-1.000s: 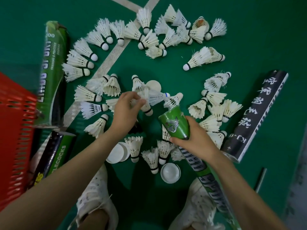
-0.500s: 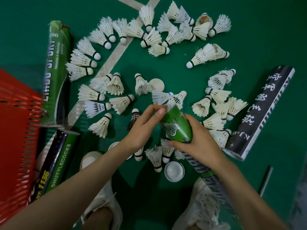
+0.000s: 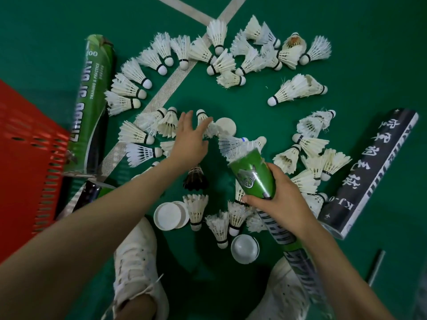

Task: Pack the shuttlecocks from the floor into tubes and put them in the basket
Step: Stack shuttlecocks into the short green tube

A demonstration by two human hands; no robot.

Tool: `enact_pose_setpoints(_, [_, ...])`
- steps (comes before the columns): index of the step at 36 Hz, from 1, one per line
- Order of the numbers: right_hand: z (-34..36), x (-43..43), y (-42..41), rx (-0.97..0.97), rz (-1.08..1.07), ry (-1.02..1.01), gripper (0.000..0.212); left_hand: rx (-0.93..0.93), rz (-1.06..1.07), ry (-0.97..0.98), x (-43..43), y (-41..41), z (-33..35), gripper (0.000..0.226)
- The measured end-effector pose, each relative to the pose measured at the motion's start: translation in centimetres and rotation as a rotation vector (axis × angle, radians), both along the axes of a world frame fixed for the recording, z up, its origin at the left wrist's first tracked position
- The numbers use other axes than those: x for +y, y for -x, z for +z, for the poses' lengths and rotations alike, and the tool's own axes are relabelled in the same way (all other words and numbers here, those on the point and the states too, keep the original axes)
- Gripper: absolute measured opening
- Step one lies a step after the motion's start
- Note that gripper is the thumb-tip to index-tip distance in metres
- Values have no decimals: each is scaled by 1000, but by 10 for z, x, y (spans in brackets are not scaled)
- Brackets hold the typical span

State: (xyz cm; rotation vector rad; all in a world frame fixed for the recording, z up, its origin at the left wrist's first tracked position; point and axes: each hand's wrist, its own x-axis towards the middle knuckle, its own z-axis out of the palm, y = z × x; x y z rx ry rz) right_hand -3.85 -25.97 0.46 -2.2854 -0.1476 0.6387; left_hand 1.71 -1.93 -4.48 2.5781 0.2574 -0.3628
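The right hand [image 3: 277, 199] is wrapped round a glossy green cardboard tube [image 3: 254, 176], with the fingers curled over its upper part and the thumb underneath. The tube tilts up and away from the person, and ragged white feather tips [image 3: 240, 153] poke out of its open mouth.

To the left of the tube's mouth and a little beyond it, the left hand [image 3: 188, 139] reaches out with fingers straight and spread, holding nothing. Its fingertips lie over a white feather shuttlecock [image 3: 204, 121] on the green court floor [image 3: 369, 54]; whether they touch it I cannot tell.

Loose white shuttlecocks [image 3: 298, 88] lie all round the tube: an arc beyond it, a cluster just to its right, a few beneath it. A single black-feathered shuttlecock [image 3: 196, 179] lies just left of the tube. Round white plastic caps [image 3: 167, 215] sit nearer the person than the tube's mouth.

Well to the left of the tube is a red slotted plastic basket [image 3: 27, 158], and a second green printed tube [image 3: 90, 107] lies beside it. To the right of the held tube lies a black tube with white characters [image 3: 369, 172].
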Motion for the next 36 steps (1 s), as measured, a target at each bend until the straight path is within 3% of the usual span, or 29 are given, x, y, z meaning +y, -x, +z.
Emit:
enact_pose_setpoints(4, [-2, -1, 0, 14, -1, 3, 83, 20, -129, -127, -3, -16, -9, 57])
enact_pose_setpoints(13, [0, 1, 3, 19, 22, -7, 86, -151, 59, 106, -3, -18, 2, 49])
enact_pose_setpoints(19, [7, -4, 2, 11, -2, -32, 81, -354, 370, 546, -12, 17, 51, 37])
enact_pose_setpoints(24, [11, -5, 4, 5, -4, -36, 83, -132, 484, 940, -18, 27, 63, 57])
enact_pose_setpoints(26, [11, -5, 6, 3, 1, -32, 84, -53, 500, 1017, -26, 29, 63, 52])
enact_pose_setpoints(31, [10, -4, 7, -8, 12, -22, 86, 90, 375, 901, -43, 35, 54, 50])
enact_pose_setpoints(34, [10, -4, 7, -18, 2, -22, 87, 112, 281, 788, -47, 39, 47, 28])
enact_pose_setpoints(36, [11, -4, 7, -21, 1, -24, 87, 29, 272, 774, -47, 43, 42, 20])
